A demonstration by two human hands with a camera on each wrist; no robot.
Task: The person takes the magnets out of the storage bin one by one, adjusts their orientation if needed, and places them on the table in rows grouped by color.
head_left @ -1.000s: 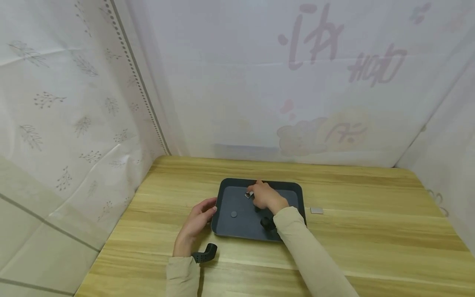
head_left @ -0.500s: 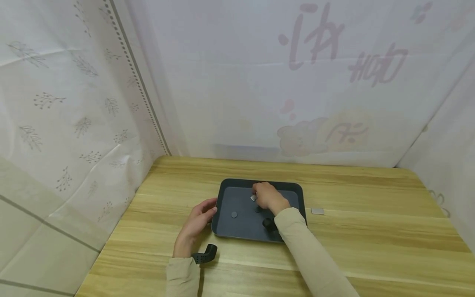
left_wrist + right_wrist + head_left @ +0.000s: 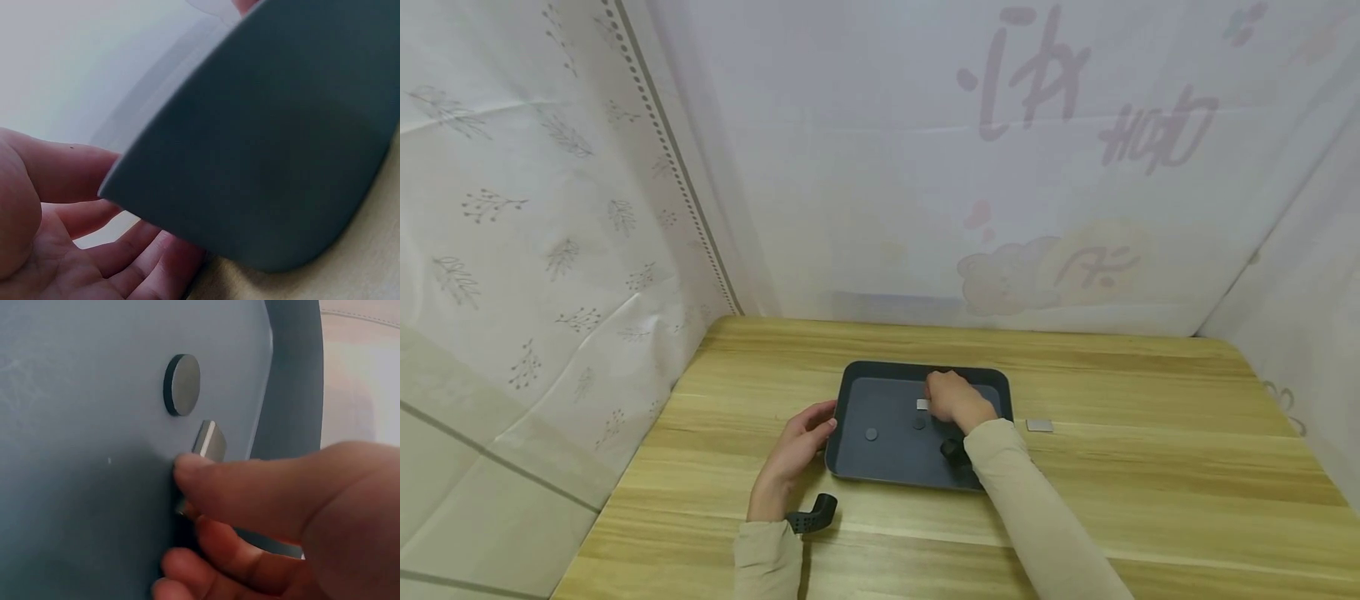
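A shallow dark grey tray (image 3: 895, 472) lies on the table. My left hand (image 3: 801, 442) holds it by its left side, the thumb at the rim and the other fingers against the outer wall in the left wrist view. Inside the tray, my right hand (image 3: 957, 400) pinches a small silver rectangular plate (image 3: 214, 440) between thumb and fingers, close over the tray floor. The thumb hides part of the plate. Beside it on the floor sits a flat grey disc (image 3: 185, 384). A second grey disc (image 3: 871, 434) lies further left in the tray.
Another small silver rectangular plate (image 3: 1040, 425) lies on the wooden table (image 3: 1150, 467) just right of the tray. Black wrist mounts stick out below each hand, the left mount (image 3: 820, 512) near the tray's front left corner. Patterned cloth (image 3: 850, 208) hangs behind the table.
My right hand has slid a short way right and slightly nearer inside the tray, with the silver plate, which has turned straighter. One disc shows more fully. The left hand stays at the rim.
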